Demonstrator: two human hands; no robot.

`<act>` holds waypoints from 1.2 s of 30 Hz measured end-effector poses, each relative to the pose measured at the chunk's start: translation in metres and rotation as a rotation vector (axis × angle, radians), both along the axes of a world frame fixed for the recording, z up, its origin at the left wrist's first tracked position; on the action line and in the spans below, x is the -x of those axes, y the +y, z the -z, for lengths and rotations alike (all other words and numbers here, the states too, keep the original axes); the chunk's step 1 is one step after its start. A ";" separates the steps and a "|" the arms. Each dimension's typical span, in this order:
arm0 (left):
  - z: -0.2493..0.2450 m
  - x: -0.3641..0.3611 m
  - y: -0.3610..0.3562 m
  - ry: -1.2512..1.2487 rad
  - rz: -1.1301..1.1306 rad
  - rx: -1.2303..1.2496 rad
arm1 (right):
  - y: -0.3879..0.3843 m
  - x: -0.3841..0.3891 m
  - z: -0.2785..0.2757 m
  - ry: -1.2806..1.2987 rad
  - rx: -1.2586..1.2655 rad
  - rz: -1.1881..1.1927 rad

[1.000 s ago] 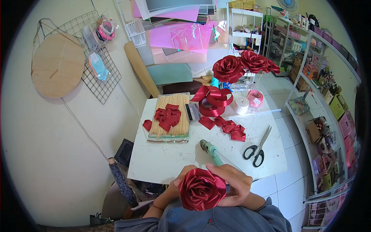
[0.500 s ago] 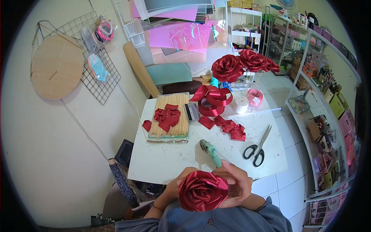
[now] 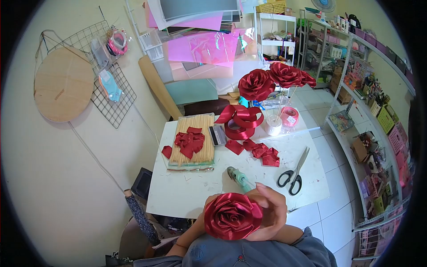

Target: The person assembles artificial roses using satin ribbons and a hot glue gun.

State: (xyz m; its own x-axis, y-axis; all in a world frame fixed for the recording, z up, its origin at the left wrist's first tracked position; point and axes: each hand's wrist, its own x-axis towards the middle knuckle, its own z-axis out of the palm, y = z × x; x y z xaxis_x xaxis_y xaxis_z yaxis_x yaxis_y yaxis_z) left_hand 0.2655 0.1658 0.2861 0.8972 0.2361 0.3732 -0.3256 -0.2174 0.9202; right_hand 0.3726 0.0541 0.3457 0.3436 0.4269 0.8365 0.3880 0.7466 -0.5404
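A red satin ribbon rose [image 3: 233, 216] faces up at me, close to my chest. My right hand [image 3: 275, 212] curves round its right side, with fingers bent against the outer petals. Behind the flower's left edge is my left hand [image 3: 209, 201], closed on its underside; most of those fingers are hidden. Just beyond the rose lies a mint-green glue gun [image 3: 241, 179] on the white table [image 3: 178, 196]. Black-handled scissors [image 3: 294, 173] rest to the right of it. Several cut red ribbon pieces [image 3: 262, 151] lie farther back.
More ribbon pieces [image 3: 190, 142] lie on a pack of bamboo sticks [image 3: 209, 153]. A red ribbon roll [image 3: 240, 122], a flat card [image 3: 217, 135] and a white holder [image 3: 273, 127] with finished roses [image 3: 256, 84] stand behind. Metal shelves [image 3: 344, 95] line the right side.
The view has tilted slightly, so the table things sit a little lower and farther left. The rose has turned slightly in my hands, which stay around it.
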 end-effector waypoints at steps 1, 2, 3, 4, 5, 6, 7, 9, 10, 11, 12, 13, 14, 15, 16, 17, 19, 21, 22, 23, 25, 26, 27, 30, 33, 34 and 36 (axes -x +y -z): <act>-0.001 -0.002 0.000 0.001 -0.011 -0.004 | 0.000 0.000 -0.001 -0.016 0.022 -0.003; -0.003 -0.003 -0.001 0.002 -0.023 -0.007 | -0.001 0.000 -0.001 -0.017 0.021 -0.003; -0.003 -0.003 -0.001 0.004 -0.033 -0.011 | -0.001 0.001 0.000 0.009 0.027 -0.037; -0.003 -0.002 -0.002 0.006 -0.044 -0.014 | -0.001 0.001 0.001 0.035 0.033 -0.071; -0.005 -0.004 -0.002 0.008 -0.054 -0.017 | -0.001 0.001 0.001 0.035 0.033 -0.070; -0.005 -0.003 -0.003 0.010 -0.064 -0.020 | -0.001 0.001 0.002 0.027 0.030 -0.065; -0.006 -0.003 -0.004 0.012 -0.074 -0.024 | 0.000 0.001 0.002 0.020 0.026 -0.061; -0.006 -0.003 -0.005 0.017 -0.093 -0.031 | 0.000 0.000 0.001 0.017 0.026 -0.057; -0.007 -0.002 -0.006 0.019 -0.102 -0.033 | 0.000 0.000 0.001 0.013 0.027 -0.054; -0.007 -0.002 -0.007 0.021 -0.112 -0.036 | 0.000 -0.001 0.001 0.013 0.027 -0.053; -0.007 -0.002 -0.007 0.023 -0.122 -0.039 | 0.001 -0.002 0.001 0.012 0.017 -0.065; -0.008 -0.002 -0.008 0.025 -0.133 -0.042 | 0.001 -0.002 0.001 0.011 0.007 -0.077; -0.009 -0.003 -0.008 0.027 -0.143 -0.046 | 0.003 -0.001 0.001 0.010 0.005 -0.076; -0.010 -0.004 -0.008 0.028 -0.153 -0.050 | 0.006 0.003 0.001 0.009 -0.014 0.039; -0.012 -0.006 -0.008 0.030 -0.163 -0.055 | 0.008 0.005 0.001 0.008 -0.034 0.154; -0.013 -0.008 -0.009 0.031 -0.172 -0.060 | 0.008 0.005 -0.001 0.008 -0.037 0.156; -0.016 -0.011 -0.009 0.034 -0.190 -0.068 | 0.008 0.004 -0.005 0.003 -0.032 0.173; -0.016 -0.009 -0.010 0.036 -0.208 -0.079 | 0.007 0.004 -0.002 0.014 -0.022 0.169; -0.019 -0.011 -0.009 0.037 -0.218 -0.084 | 0.006 0.004 -0.001 0.026 -0.008 0.161; -0.018 -0.008 -0.010 0.039 -0.228 -0.088 | 0.006 0.004 -0.004 0.026 -0.010 0.162; -0.019 -0.008 -0.011 0.045 -0.247 -0.094 | 0.004 0.004 -0.011 0.030 -0.016 0.134; -0.018 -0.004 -0.013 0.048 -0.256 -0.096 | 0.004 0.005 -0.010 0.031 -0.016 0.136; -0.020 -0.006 -0.012 0.052 -0.265 -0.098 | 0.004 0.005 -0.008 0.024 -0.017 0.161; -0.018 0.002 -0.015 0.060 -0.286 -0.102 | 0.003 0.003 -0.007 -0.005 -0.008 0.175; -0.023 -0.002 -0.015 0.072 -0.312 -0.108 | -0.002 -0.006 -0.013 0.026 0.091 0.025; -0.026 -0.001 -0.013 0.075 -0.322 -0.110 | -0.003 -0.010 -0.017 0.074 0.181 -0.110; -0.026 0.006 -0.013 0.078 -0.340 -0.118 | -0.002 -0.013 -0.023 0.047 0.189 -0.087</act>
State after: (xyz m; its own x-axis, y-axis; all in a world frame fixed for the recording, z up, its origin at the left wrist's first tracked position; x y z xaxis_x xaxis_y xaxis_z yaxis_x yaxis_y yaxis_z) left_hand 0.2595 0.1523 0.3123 0.8020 0.4847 0.3490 -0.1461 -0.4074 0.9015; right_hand 0.3856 0.0522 0.3689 0.3353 0.6046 0.7225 0.2978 0.6595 -0.6902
